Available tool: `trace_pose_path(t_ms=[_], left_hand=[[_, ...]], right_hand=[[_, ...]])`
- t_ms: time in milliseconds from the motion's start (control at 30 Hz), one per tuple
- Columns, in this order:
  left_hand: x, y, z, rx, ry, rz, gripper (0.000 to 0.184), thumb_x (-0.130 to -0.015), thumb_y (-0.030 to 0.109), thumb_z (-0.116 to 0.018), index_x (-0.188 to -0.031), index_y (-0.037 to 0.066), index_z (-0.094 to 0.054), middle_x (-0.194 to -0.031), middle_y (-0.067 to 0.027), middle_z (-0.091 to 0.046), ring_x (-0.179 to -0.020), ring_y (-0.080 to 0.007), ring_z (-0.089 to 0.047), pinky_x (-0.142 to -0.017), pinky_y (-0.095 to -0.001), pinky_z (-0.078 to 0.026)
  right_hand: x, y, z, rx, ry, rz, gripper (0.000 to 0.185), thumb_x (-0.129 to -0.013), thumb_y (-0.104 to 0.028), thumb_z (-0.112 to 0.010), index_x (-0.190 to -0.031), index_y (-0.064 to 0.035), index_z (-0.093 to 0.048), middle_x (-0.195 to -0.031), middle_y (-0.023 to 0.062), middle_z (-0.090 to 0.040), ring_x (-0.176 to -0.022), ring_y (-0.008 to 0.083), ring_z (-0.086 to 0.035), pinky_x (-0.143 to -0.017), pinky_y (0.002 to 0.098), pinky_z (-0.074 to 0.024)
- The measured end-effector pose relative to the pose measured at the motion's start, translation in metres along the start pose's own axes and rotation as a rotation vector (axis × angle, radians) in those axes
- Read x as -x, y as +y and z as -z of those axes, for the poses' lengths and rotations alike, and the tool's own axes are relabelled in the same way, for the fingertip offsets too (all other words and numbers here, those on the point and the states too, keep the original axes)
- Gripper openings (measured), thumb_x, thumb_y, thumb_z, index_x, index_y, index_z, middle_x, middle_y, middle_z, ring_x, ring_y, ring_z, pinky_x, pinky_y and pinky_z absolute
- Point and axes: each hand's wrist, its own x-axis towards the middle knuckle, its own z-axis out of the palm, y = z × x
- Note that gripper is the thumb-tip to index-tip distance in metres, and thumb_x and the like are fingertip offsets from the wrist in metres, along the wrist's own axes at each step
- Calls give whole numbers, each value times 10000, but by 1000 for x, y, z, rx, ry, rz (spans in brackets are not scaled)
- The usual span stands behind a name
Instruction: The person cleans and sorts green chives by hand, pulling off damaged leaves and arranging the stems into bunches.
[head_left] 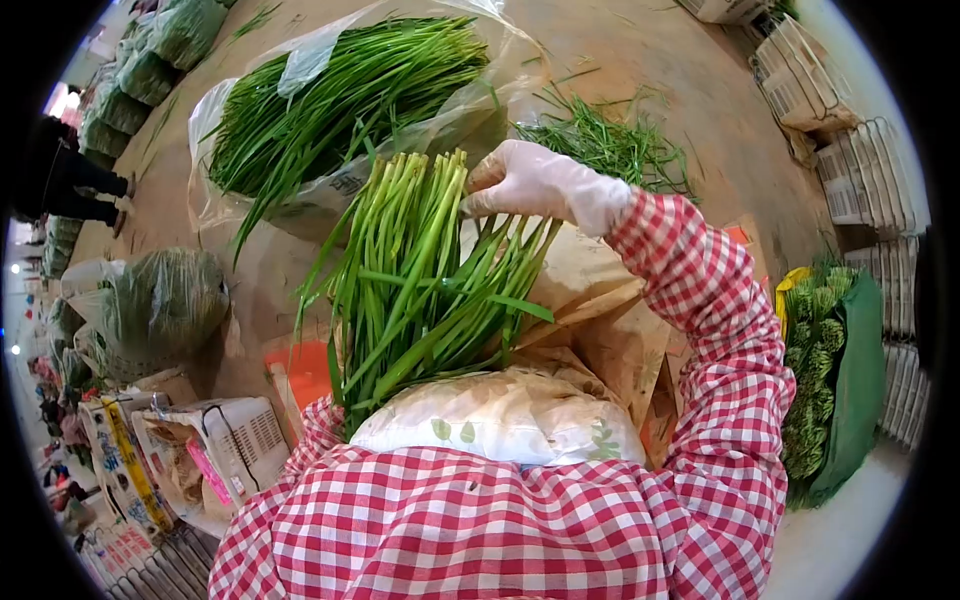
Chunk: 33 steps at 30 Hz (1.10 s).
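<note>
My right hand [545, 185], in a whitish glove, has its fingers and thumb closed at the cut ends of long green stalks [410, 260]. The stalks spread downward over my lap in front of my chest, their pale ends at the top. A smaller part of them fans out below my right hand. My left hand is hidden behind the stalks; only its red checked sleeve [317, 432] shows. Beyond the stalks, a clear plastic bag [430, 145] lies on the floor around a large heap of green leaves [340, 100].
Loose green scraps [620, 140] lie on the floor ahead. A green-wrapped bundle [850, 380] stands at the right, near white crates [845, 180]. At the left are a wrapped bale [165, 305], boxes [245, 450] and a person in dark trousers [85, 180].
</note>
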Motion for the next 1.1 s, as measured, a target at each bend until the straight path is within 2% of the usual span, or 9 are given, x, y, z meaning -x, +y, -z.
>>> trace_pose_path(t_ms=[67, 133, 267, 333, 467, 533, 633, 800, 1100], left_hand=[[-1, 0, 1, -2, -1, -7, 408, -880, 311, -573, -1158, 13, -570, -1152, -126, -587, -1017, -201, -569, -878, -350, -472], [-6, 0, -1, -11, -18, 2, 405, -881, 311, -572, -1154, 13, -573, -1150, -125, -588, -1014, -200, -570, -877, -349, -472], [-29, -6, -18, -57, -74, 51, 398, -882, 311, -571, -1146, 14, -578, -1145, -125, -589, -1009, -200, -571, -873, -349, -472], [-45, -10, -30, -94, -118, 76, 395, -882, 311, -571, -1143, 14, -580, -1143, -125, -590, -1006, -199, -572, -872, -348, -472], [-75, -18, -56, -195, -231, 109, 388, -884, 310, -570, -1135, 15, -585, -1138, -124, -592, -1001, -199, -573, -868, -348, -472], [-88, -20, -65, -228, -273, 121, 385, -884, 310, -570, -1131, 16, -588, -1136, -124, -593, -998, -198, -574, -867, -348, -472], [-108, -21, -75, -293, -333, 103, 380, -885, 310, -569, -1126, 16, -591, -1133, -124, -594, -994, -198, -575, -864, -347, -473], [-128, -29, -77, -346, -412, 48, 373, -887, 310, -568, -1116, 17, -598, -1127, -123, -597, -987, -197, -577, -860, -346, -473], [-130, -38, -62, -372, -413, 24, 360, -890, 309, -566, -1099, 19, -609, -1116, -122, -601, -975, -195, -580, -853, -345, -473]], right_hand=[[3, -2, -4, 136, 96, 68, 256, -767, -247, -674, -926, -49, -704, -845, 125, -690, -753, 190, -637, -725, 319, -482], [5, -2, -2, 910, 249, 367, 163, -769, -194, -640, -832, -49, -679, -811, 114, -678, -754, 196, -652, -734, 347, -489], [0, 26, 15, 1183, 449, 466, 102, -783, -140, -595, -846, -69, -633, -799, 93, -662, -775, 217, -649, -836, 393, -478], [9, 34, 40, 1140, 545, 439, 124, -798, -122, -576, -899, -87, -638, -986, 78, -658, -884, 210, -636, -899, 388, -449], [4, 61, 85, 1255, 887, 303, 212, -819, -193, -595, -1013, -114, -625, -972, 63, -660, -868, 203, -636, -820, 373, -475], [9, 54, 71, 1202, 894, -217, 140, -800, -177, -585, -921, -124, -630, -774, 79, -616, -695, 238, -611, -713, 379, -480], [18, 4, 21, 831, 867, 724, 194, -729, -193, -668, -898, -116, -613, -803, 70, -587, -760, 247, -589, -700, 370, -483], [22, -32, -31, 869, 527, 725, 315, -670, -332, -751, -914, -171, -633, -976, 32, -584, -1013, 241, -522, -960, 464, -333], [12, -11, -40, 880, 360, 723, 403, -701, -280, -718, -1075, -204, -590, -1078, 18, -568, -1045, 248, -533, -1006, 564, -231]])
